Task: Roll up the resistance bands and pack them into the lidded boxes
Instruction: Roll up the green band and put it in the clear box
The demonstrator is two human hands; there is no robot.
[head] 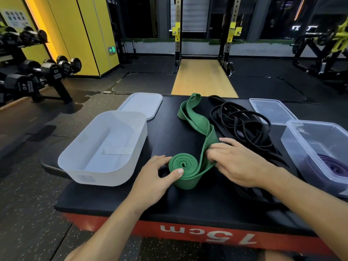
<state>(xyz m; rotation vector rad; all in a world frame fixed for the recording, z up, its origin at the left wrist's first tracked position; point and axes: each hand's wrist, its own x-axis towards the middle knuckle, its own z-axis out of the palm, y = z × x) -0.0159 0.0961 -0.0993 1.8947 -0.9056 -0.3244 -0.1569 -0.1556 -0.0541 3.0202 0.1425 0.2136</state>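
A wide green resistance band [190, 121] lies on the black platform top [188, 200], its near end wound into a roll [183, 172]. My left hand [156, 178] grips the roll, thumb on its front face. My right hand [239, 162] pinches the loose stretch of the band just right of the roll. A tangle of black bands [243, 125] lies behind my right hand. An open white box [105, 149] stands at the left with its lid [141, 104] behind it. At the right a clear box [320, 153] holds a rolled purple band [333, 166].
A clear lid [273, 110] lies at the far right of the platform. The platform has a red front marked 15cm [209, 234]. A dumbbell rack [37, 76] stands left, a squat rack [205, 34] and wooden lifting strip beyond.
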